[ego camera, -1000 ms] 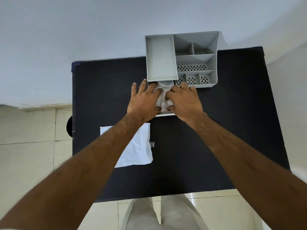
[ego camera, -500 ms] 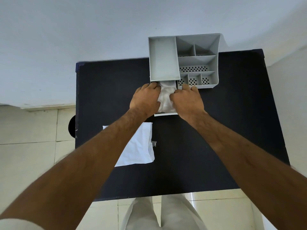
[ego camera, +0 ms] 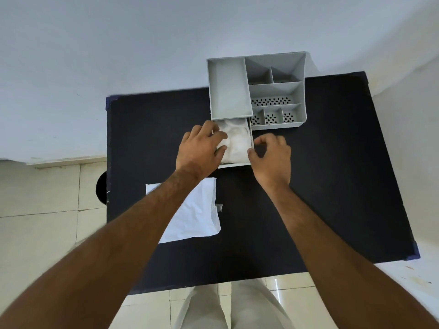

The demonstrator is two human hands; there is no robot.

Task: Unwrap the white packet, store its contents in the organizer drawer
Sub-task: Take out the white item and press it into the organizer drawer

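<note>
A grey organizer (ego camera: pixel 275 91) stands at the far edge of the black table (ego camera: pixel 332 186). Its drawer (ego camera: pixel 235 164) is pulled out toward me and holds a crumpled white cloth (ego camera: pixel 237 143). My left hand (ego camera: pixel 202 148) rests on the cloth's left side, fingers pressing into it. Just right of the drawer hovers my right hand (ego camera: pixel 270 155), fingers curled and apart, off the cloth and holding nothing. The empty white packet wrapper (ego camera: pixel 192 214) lies flat on the table under my left forearm.
A small scrap of clear tape (ego camera: pixel 219 207) lies beside the wrapper. The organizer has several open compartments with perforated bottoms. A white wall is behind the table and tiled floor lies on the left and in front. My legs stand at the near edge.
My right hand has lifted off the cloth and moved right, outside the drawer. More of the cloth in the drawer shows now. My left hand stays on it.
</note>
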